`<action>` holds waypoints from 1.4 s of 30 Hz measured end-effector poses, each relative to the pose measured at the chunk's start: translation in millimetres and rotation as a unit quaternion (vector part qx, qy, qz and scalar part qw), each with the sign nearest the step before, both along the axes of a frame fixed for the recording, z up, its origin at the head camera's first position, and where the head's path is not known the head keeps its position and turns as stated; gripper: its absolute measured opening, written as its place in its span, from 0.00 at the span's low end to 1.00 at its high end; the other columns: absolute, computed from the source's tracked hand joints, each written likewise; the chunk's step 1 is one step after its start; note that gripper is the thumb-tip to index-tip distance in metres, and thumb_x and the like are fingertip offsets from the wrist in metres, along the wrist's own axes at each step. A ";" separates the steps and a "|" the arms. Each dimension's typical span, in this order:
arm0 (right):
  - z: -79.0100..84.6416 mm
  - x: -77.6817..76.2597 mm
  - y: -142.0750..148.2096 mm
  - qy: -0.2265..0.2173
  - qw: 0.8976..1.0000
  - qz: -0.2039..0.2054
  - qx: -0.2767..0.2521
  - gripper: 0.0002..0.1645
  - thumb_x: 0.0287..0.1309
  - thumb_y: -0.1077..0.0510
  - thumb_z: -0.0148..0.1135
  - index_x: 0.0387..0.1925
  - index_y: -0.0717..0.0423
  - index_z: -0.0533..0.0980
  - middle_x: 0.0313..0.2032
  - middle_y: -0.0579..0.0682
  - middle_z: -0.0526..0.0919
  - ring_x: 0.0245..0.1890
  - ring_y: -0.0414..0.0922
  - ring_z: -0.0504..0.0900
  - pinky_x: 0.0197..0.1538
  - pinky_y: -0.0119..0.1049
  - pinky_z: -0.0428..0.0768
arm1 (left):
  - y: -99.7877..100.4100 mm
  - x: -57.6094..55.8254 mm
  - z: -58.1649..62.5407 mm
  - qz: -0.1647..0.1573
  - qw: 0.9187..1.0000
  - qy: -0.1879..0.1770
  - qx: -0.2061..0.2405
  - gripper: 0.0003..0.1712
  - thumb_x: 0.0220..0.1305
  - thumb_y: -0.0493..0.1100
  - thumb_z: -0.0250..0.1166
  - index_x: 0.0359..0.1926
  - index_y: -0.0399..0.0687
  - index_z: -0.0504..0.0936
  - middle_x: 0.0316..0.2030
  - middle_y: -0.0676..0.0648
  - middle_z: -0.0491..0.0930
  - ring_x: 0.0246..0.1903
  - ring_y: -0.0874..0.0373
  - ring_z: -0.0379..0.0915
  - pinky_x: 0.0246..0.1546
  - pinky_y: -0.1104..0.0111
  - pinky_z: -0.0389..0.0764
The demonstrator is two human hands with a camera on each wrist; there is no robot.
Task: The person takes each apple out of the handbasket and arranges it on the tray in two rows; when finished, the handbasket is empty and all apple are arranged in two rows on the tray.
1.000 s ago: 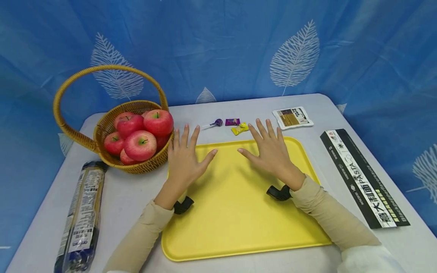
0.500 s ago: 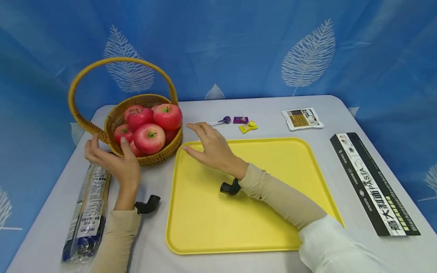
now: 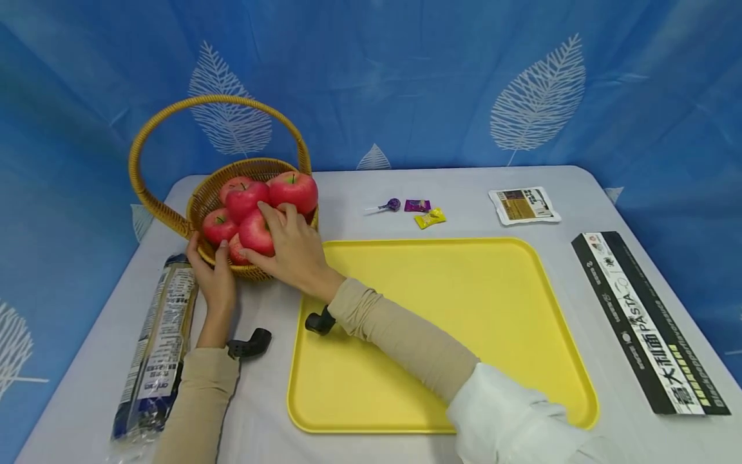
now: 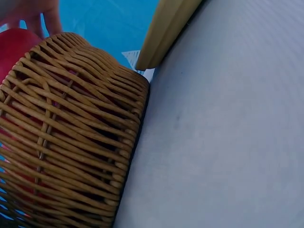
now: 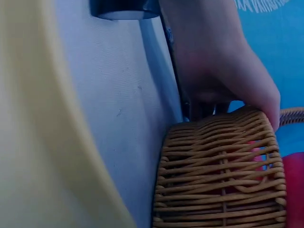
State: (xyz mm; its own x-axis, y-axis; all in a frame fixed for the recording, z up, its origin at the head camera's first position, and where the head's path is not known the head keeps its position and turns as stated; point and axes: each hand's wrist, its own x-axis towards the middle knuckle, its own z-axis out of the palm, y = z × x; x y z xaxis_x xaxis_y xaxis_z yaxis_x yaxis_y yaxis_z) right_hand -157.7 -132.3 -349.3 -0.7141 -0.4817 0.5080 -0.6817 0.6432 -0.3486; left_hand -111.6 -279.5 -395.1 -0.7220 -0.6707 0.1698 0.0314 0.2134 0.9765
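Note:
A wicker basket (image 3: 243,272) with a tall arched handle stands at the back left, filled with several red apples. My left hand (image 3: 216,280) grips its front-left rim. The right wrist view shows that hand's thumb (image 5: 266,102) over the rim and its other fingers low behind the wicker wall. My right hand (image 3: 298,248) reaches across and holds the front apple (image 3: 255,233), thumb on the near side and fingers over the top. That apple still sits among the others. In the left wrist view the right hand's fingers show above a red apple (image 4: 16,50).
A yellow tray (image 3: 440,361) lies mid-table under my right forearm. Left is a long pasta packet (image 3: 165,341); right, a black pasta box (image 3: 649,322). Behind the tray lie a lollipop (image 3: 393,205), a purple sweet (image 3: 417,205), a yellow sweet (image 3: 430,218) and a white sachet (image 3: 524,205).
Both hands have left their spread pose over the tray and moved left. The left hand has taken hold of the basket rim; the right hand has come onto the front apple.

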 end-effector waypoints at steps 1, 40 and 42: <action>-0.4 -0.6 -1.1 -0.003 1.000 -0.001 -0.003 0.45 0.47 0.30 0.55 0.62 0.50 0.61 0.50 0.52 0.68 0.44 0.43 0.75 0.39 0.33 0.79 | -0.1 0.1 -0.2 -0.001 1.000 -0.002 -0.003 0.31 0.63 0.48 0.51 0.66 0.53 0.53 0.67 0.51 0.53 0.65 0.61 0.51 0.65 0.67 0.55; 16.6 -56.8 70.6 -0.147 0.985 0.083 -0.024 0.50 0.48 0.33 0.58 0.67 0.45 0.52 0.59 0.52 0.62 0.57 0.45 0.64 0.58 0.40 0.68 | 0.1 3.4 -4.9 -0.001 1.000 -0.006 -0.003 0.30 0.64 0.47 0.48 0.66 0.52 0.52 0.67 0.50 0.51 0.66 0.61 0.47 0.66 0.67 0.50; 21.3 -66.4 58.8 -0.159 0.985 0.068 -0.022 0.52 0.46 0.31 0.58 0.68 0.44 0.49 0.59 0.52 0.61 0.56 0.44 0.66 0.56 0.38 0.70 | 1.2 3.1 -5.0 -0.002 1.000 -0.006 -0.005 0.30 0.64 0.47 0.49 0.66 0.52 0.53 0.67 0.50 0.51 0.67 0.61 0.47 0.66 0.67 0.49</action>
